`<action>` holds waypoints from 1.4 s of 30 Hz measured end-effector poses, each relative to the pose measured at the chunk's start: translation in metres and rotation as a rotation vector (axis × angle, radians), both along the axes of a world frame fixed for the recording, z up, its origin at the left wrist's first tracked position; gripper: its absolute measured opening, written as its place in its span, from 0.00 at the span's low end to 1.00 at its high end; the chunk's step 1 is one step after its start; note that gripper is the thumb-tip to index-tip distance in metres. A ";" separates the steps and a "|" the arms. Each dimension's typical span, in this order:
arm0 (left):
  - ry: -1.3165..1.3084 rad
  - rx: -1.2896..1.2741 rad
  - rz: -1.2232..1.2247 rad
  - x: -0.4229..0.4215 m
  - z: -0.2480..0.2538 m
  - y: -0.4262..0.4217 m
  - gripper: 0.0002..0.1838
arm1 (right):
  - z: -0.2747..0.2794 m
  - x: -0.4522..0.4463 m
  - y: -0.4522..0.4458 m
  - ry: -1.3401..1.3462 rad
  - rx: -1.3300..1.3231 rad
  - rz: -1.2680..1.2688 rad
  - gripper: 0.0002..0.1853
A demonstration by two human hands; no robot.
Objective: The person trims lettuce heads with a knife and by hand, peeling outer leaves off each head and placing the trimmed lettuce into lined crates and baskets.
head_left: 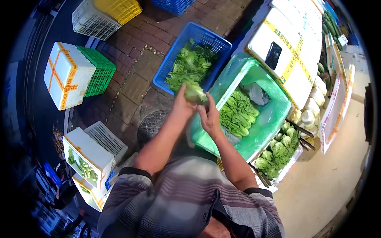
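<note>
My left hand (183, 104) is closed around a head of leafy lettuce (193, 91), held over the near edge of a blue crate (162, 71). At the lettuce's pale stem end is my right hand (209, 117), its thumb and forefinger apart and close to the stem. More loose green leaves (194, 63) lie inside the blue crate. To the right, a box lined with green plastic (274, 123) contains a stack of lettuce heads (238, 113) and some grey wrapping (255, 94).
A phone (273, 55) lies on a taped white foam box (295, 43). Lettuce (278, 152) and cabbages (311, 107) are at the right. A green crate (99, 71), a foam box (65, 75) and a yellow crate (119, 8) are at the left.
</note>
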State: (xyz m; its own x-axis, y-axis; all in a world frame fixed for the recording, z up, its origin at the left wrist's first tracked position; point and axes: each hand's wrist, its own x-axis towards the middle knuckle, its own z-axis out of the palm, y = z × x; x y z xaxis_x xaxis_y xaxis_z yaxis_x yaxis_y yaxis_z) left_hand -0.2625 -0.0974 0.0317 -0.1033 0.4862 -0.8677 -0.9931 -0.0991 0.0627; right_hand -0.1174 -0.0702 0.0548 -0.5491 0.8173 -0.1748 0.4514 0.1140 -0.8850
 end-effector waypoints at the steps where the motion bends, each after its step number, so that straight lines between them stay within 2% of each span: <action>1: -0.013 -0.002 -0.021 0.003 0.004 0.001 0.24 | -0.001 0.000 -0.002 0.013 0.031 -0.011 0.32; 6: -0.054 -0.005 -0.026 0.014 0.003 0.003 0.24 | 0.000 0.002 0.003 0.004 0.229 0.001 0.32; 9: -0.078 -0.062 -0.043 0.015 0.003 0.005 0.24 | -0.003 0.005 0.004 0.006 0.317 -0.011 0.29; 12: -0.075 -0.016 -0.050 0.018 0.000 0.006 0.23 | 0.000 0.007 0.010 0.017 0.480 0.007 0.24; 15: -0.109 0.111 -0.106 0.017 -0.019 -0.003 0.22 | -0.002 0.017 0.015 -0.091 0.400 0.088 0.25; 18: -0.096 0.064 -0.090 0.017 -0.020 -0.004 0.22 | -0.001 0.020 0.017 -0.113 0.363 0.126 0.25; 21: -0.122 0.061 -0.033 0.013 -0.015 -0.003 0.20 | -0.020 0.014 0.012 0.171 0.337 0.056 0.19; 24: -0.007 0.055 0.004 0.005 -0.021 -0.009 0.21 | -0.005 0.006 0.005 0.285 -0.535 -0.149 0.20; 25: -0.002 0.073 0.026 0.003 -0.021 -0.012 0.21 | 0.014 -0.001 0.007 0.276 -0.598 -0.111 0.22; 27: 0.013 0.116 0.071 -0.004 -0.021 -0.015 0.21 | -0.001 -0.006 0.005 0.243 -0.444 -0.031 0.21; 31: 0.045 0.199 0.148 -0.012 -0.023 -0.019 0.22 | -0.022 -0.012 0.007 0.181 0.056 0.063 0.20; 34: 0.106 0.110 0.177 -0.019 -0.028 -0.024 0.22 | -0.009 -0.013 0.012 0.154 -0.442 -0.141 0.22; 36: 0.206 0.135 0.154 -0.022 -0.036 -0.029 0.22 | 0.002 -0.021 0.018 0.193 -0.553 -0.201 0.25; 39: 0.321 0.110 0.123 -0.020 -0.040 -0.032 0.23 | -0.022 -0.023 0.019 0.121 -0.288 -0.102 0.17; 42: 0.432 0.085 0.081 -0.016 -0.021 -0.032 0.25 | -0.011 -0.031 0.018 0.054 0.093 -0.012 0.14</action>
State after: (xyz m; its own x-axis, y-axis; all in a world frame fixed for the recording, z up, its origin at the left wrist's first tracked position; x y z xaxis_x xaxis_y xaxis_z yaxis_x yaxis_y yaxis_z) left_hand -0.2783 -0.1293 0.0103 -0.4880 0.5297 -0.6938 -0.8665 -0.1985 0.4579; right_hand -0.1487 -0.0525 0.0442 -0.5459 0.8351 -0.0679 0.4050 0.1921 -0.8939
